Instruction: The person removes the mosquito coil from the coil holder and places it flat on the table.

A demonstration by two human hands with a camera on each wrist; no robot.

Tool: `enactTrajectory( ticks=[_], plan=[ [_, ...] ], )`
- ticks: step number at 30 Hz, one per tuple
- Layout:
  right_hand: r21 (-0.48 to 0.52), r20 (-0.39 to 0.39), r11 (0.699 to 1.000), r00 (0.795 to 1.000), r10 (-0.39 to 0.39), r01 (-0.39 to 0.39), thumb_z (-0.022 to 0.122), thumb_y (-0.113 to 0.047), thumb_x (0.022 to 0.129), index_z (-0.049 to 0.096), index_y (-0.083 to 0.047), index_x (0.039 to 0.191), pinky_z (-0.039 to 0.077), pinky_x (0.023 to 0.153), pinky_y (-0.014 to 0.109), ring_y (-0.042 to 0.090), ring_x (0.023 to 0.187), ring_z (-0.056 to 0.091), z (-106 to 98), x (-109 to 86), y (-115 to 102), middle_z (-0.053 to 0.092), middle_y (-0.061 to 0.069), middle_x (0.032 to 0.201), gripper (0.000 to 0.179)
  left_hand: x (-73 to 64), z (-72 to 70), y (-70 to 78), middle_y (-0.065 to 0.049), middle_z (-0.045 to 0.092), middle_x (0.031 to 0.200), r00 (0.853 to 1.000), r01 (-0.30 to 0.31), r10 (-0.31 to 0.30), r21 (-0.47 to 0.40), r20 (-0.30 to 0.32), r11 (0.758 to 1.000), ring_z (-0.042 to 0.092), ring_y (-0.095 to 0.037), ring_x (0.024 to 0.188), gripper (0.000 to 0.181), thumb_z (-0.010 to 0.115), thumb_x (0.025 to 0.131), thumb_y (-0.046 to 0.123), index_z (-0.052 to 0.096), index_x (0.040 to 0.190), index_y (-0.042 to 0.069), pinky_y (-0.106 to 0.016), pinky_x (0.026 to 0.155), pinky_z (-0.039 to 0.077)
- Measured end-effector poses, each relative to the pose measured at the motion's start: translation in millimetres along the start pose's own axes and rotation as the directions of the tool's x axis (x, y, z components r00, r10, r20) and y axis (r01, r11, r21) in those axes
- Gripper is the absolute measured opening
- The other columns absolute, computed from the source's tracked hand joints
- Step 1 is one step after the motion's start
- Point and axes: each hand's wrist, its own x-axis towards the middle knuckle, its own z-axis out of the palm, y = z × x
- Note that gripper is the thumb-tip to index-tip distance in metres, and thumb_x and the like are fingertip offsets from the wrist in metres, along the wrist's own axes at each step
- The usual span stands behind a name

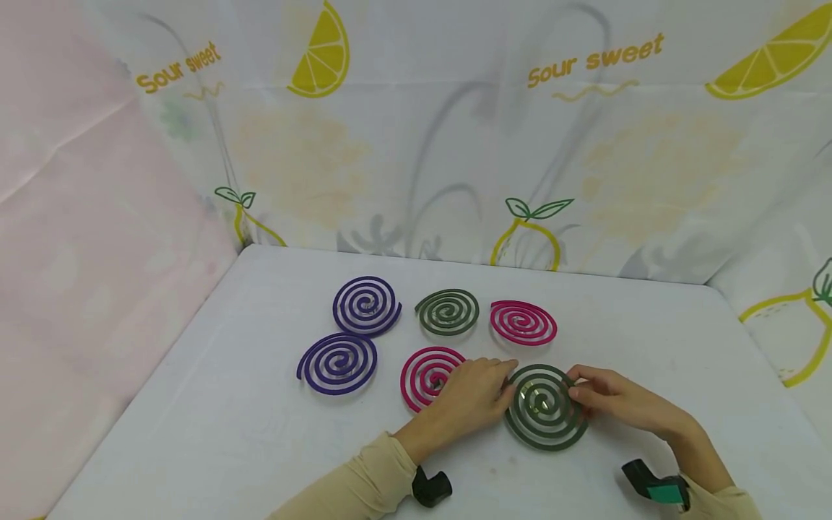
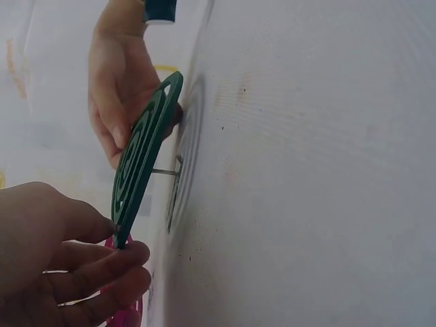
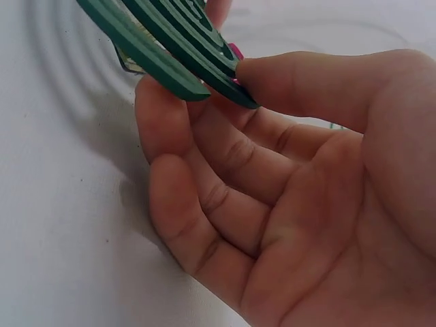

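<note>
A dark green mosquito coil (image 2: 138, 163) is held between both hands near the front right of the table. My left hand (image 1: 477, 393) pinches its left edge between thumb and fingers. On the opposite edge, the thumb and fingers of my right hand (image 1: 617, 397) grip the rim. In the left wrist view the coil is raised off the white surface, with a thin metal stand (image 2: 163, 172) beneath it. Part of a pink coil (image 1: 414, 381) lies hidden behind my left hand and wrist.
Two purple coils (image 1: 339, 362) lie at the left, edges close together. Farther back are another green coil (image 1: 447, 312) and a second pink coil (image 1: 522, 322). The white table (image 1: 214, 404) ends at a lemon-patterned cloth (image 1: 416, 144) behind and at the sides.
</note>
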Motion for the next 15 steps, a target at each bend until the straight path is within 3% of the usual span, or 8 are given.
enactTrajectory(
  ticks=[5, 15],
  plan=[
    [-0.004, -0.023, 1.000, 0.999, 0.022, -0.022, 0.043, -0.018, 0.101, 0.050, -0.001, 0.117, 0.048, 0.064, 0.028, 0.015, 0.073, 0.061, 0.4, 1.3, -1.3, 0.068, 0.002, 0.087, 0.024, 0.7, -2.8, 0.6, 0.006, 0.067, 0.084, 1.000, 0.018, -0.017, -0.046, 0.006, 0.999, 0.051, -0.001, 0.069, 0.034, 0.062, 0.090, 0.021, 0.062, 0.122, 0.011, -0.011, 0.057, 0.040],
    [-0.022, -0.054, 0.998, 0.997, 0.058, -0.059, 0.045, -0.021, 0.100, 0.047, -0.002, 0.123, 0.048, 0.066, 0.027, 0.016, 0.074, 0.061, 1.7, 1.1, -2.0, 0.068, 0.004, 0.088, 0.029, 0.2, -4.4, 0.0, 0.008, 0.063, 0.080, 1.000, 0.009, -0.010, -0.093, -0.012, 0.996, 0.048, 0.000, 0.066, 0.028, 0.061, 0.090, 0.018, 0.063, 0.117, 0.013, -0.009, 0.054, 0.036]
  ],
)
